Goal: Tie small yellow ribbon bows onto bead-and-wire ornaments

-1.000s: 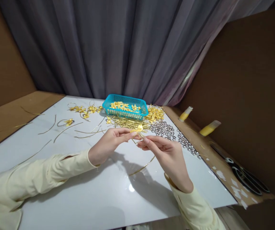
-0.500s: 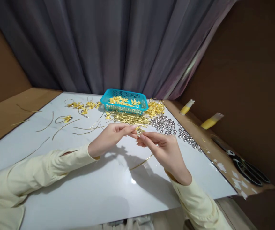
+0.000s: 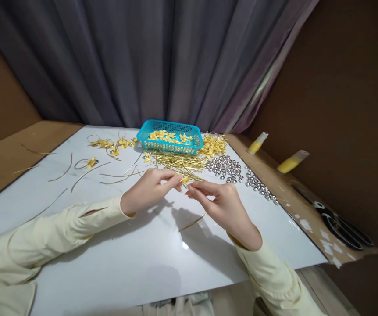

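Between thumb and fingers my left hand (image 3: 156, 186) pinches a small yellow ribbon flower (image 3: 185, 179) over the middle of the white board. Beside it, my right hand (image 3: 220, 202) is closed in a pinch close to the flower's lower side, where a thin gold wire seems to run; its fingertips hide most of it. Just beyond the hands lies a pile of gold wires (image 3: 182, 161). One loose gold wire (image 3: 192, 222) rests on the board below my right hand.
A blue basket (image 3: 144, 145) of yellow flowers stands at the back. Flowers with wires (image 3: 212, 145) lie beside it, and silver beads (image 3: 226, 169) to the right. On the right edge are scissors (image 3: 340, 228), two yellow-filled tubes (image 3: 292, 162) and paper scraps. Wires lie scattered at left.
My hands have drawn slightly apart, and the yellow flower shows more clearly between them. The view has shifted a little.
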Motion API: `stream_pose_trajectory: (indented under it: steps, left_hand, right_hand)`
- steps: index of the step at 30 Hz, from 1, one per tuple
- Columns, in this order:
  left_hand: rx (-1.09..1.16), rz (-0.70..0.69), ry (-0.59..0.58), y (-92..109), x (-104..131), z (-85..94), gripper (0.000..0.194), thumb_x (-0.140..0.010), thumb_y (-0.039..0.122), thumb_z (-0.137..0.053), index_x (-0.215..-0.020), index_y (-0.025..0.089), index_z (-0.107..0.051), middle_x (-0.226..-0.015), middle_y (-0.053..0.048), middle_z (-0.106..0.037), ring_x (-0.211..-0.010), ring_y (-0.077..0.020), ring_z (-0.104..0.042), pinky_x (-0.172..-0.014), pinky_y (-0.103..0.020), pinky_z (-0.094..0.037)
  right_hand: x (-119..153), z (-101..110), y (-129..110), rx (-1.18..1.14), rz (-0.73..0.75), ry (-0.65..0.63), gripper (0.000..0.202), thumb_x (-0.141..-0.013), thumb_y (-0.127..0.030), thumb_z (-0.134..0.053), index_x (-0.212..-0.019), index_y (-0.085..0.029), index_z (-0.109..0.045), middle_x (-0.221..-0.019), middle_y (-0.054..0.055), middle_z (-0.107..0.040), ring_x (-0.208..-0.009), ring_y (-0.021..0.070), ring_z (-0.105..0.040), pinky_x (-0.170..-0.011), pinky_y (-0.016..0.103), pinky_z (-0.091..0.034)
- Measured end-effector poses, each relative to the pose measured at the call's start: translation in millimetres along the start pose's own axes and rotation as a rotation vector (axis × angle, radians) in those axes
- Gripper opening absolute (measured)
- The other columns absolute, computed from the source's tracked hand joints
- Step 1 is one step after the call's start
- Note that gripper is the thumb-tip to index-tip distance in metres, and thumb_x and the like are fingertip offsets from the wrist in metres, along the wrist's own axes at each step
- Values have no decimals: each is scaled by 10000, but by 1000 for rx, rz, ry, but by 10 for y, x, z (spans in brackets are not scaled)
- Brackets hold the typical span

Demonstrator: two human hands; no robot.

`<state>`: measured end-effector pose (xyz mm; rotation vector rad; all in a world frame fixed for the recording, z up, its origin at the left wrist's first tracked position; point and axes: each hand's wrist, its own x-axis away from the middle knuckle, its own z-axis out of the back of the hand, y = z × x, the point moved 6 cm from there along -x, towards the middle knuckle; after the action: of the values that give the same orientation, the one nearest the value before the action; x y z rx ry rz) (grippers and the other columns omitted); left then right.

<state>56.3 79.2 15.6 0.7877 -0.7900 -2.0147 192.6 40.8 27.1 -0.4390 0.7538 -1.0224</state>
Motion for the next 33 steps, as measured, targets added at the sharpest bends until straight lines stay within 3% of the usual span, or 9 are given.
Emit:
stream_pose_trajectory:
  steps: [4, 10, 15, 21, 27, 33]
  left_hand:
    - [-70, -50, 26, 12, -2, 20, 313, -891, 324, -451, -759, 160, -683, -782, -19, -713, -755, -152, -633, -714, -252, -419]
    - [194, 55, -169, 14, 8, -61, 283, -895, 321, -429, -853, 146, -647, -856, -32, -691, -830, -148, -622, -735, -235, -441]
    - [178, 41, -136, 41, 16, -65, 231, -875, 319, -481, -868, 158, -647, -882, -24, -685, -855, -150, -615, -753, -239, -439]
    - [144, 31, -119, 10, 21, -71, 308, -917, 319, -396, -798, 154, -627, -825, -36, -687, -835, -155, -627, -788, -260, -434]
    - [103, -52, -83, 1, 19, -75, 282, -925, 296, -375, -772, 166, -573, -770, -15, -653, -729, -132, -598, -729, -242, -430]
    - [210, -32, 6, 17, 34, -22, 275, -907, 322, -425, -753, 168, -592, -758, -10, -640, -722, -134, -570, -702, -245, -425]
  right_hand:
    - [-9, 7, 26, -78, -48, 20, 161, -839, -188, -542, -796, -171, -696, -713, 16, -730, -639, 139, -681, -596, 202, -516]
    - [-9, 20, 16, -92, -39, 19, 178, -852, -212, -539, -813, -182, -710, -764, 8, -742, -680, 136, -693, -649, 196, -529]
    - [-2, 30, -33, 27, 16, 41, 181, -841, -165, -538, -793, -172, -713, -708, 6, -731, -598, 120, -668, -567, 179, -476]
    - [25, 2, -59, 161, 79, 85, 187, -834, -161, -541, -782, -163, -720, -677, 20, -727, -530, 118, -643, -525, 188, -426]
    - [27, -1, -10, 45, -47, -24, 201, -834, -221, -558, -807, -166, -749, -751, 33, -744, -614, 141, -667, -566, 199, -476]
    - [50, 63, -14, -333, -263, -69, 178, -808, -291, -608, -784, -189, -752, -766, 21, -748, -728, 179, -690, -679, 266, -536]
